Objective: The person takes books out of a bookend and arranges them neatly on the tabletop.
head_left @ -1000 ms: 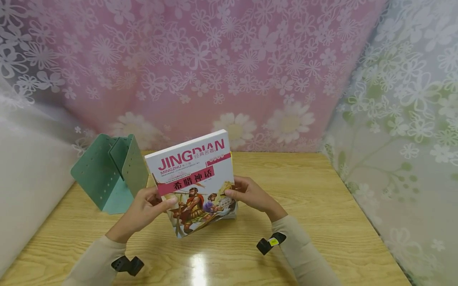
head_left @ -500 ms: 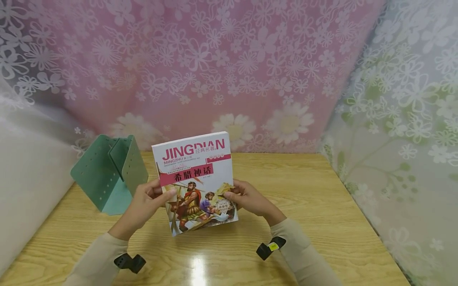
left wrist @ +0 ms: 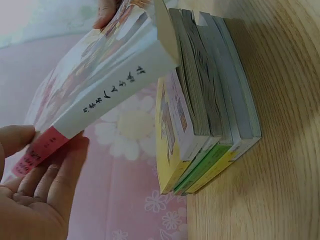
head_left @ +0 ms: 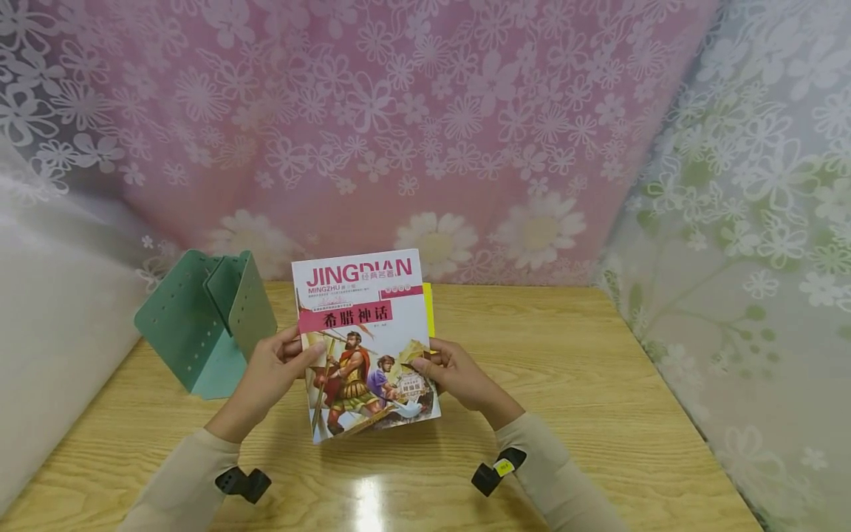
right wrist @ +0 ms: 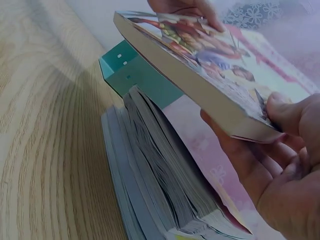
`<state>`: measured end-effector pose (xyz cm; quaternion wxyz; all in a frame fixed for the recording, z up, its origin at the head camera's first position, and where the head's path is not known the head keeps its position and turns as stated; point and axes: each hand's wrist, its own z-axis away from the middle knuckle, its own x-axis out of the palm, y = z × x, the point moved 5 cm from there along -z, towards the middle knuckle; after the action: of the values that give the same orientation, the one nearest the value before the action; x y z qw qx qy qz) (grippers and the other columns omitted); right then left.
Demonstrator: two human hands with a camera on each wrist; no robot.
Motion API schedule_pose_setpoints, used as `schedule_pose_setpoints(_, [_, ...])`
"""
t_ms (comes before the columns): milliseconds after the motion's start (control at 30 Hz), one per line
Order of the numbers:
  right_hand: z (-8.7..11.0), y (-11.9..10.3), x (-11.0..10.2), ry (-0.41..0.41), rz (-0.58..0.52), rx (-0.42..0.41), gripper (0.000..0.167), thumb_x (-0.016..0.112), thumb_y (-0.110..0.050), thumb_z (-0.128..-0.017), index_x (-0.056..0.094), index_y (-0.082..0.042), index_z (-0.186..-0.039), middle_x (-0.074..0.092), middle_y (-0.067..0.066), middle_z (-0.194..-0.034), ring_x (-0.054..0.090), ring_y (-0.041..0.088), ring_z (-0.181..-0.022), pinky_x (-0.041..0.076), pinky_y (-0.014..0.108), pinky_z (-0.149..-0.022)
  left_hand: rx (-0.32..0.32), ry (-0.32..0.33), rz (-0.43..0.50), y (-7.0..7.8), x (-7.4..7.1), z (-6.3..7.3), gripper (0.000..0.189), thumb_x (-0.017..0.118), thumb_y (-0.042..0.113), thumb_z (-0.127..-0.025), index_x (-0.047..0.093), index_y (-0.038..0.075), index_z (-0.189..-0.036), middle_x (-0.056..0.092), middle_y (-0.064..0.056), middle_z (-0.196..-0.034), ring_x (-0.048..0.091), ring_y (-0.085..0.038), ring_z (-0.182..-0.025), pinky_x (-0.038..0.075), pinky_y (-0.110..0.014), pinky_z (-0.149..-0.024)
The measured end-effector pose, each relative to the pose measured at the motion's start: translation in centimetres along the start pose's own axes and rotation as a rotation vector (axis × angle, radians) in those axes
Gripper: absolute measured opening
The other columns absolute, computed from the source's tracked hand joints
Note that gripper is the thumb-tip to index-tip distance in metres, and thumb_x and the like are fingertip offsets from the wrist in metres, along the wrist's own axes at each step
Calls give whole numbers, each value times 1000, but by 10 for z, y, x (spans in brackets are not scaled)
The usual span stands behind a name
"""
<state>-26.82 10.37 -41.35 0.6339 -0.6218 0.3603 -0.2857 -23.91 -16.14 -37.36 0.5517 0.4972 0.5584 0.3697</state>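
A paperback book (head_left: 366, 362) with a white and magenta cover and painted figures is held tilted up, its cover toward the head camera. My left hand (head_left: 266, 377) grips its spine side, thumb on the cover and fingers behind. On the opposite edge, my right hand (head_left: 468, 373) pinches it the same way. In the left wrist view the held book (left wrist: 115, 85) is raised over a stack of several books (left wrist: 240, 115) lying on the table. From the head camera, the held book hides most of that stack; a yellow cover edge (head_left: 428, 310) shows at its right.
A green perforated metal bookend (head_left: 193, 332) stands on the wooden table (head_left: 565, 369) at the left, beside my left hand; part of it shows in the right wrist view. Floral curtains (head_left: 425, 133) hang behind the table and along its right side.
The held book has turned from a slant to nearly straight, its upper left corner shifting right and up, its top edge lowering slightly at right. Both hands keep hold; the bookend stays put.
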Motion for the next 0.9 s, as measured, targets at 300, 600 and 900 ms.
schedule_pose_setpoints(300, [-8,2,-12,128,-58,35,37,50,-20,-102,50,3,-130,70,1,-82,67,12,-68,57,31,-58,24,-5,-138,-7,-13,9,53,57,28,-98,43,6,-144,56,-16,-134,58,-30,-117,52,-38,-92])
schedule_pose_setpoints(600, [-20,12,-23,218,-100,146,36,48,-21,-102,49,2,-130,69,-2,-79,66,11,-66,56,30,-60,40,0,-218,-11,-24,18,55,58,28,-98,42,4,-144,46,-18,-143,48,-36,-127,45,-51,-99])
schedule_pose_setpoints(900, [-28,24,-29,249,-107,233,32,47,-21,-102,54,4,-122,69,1,-82,67,11,-69,57,28,-62,62,-20,-261,-17,-29,23,59,62,26,-95,40,3,-145,44,-20,-145,35,-39,-136,32,-59,-107])
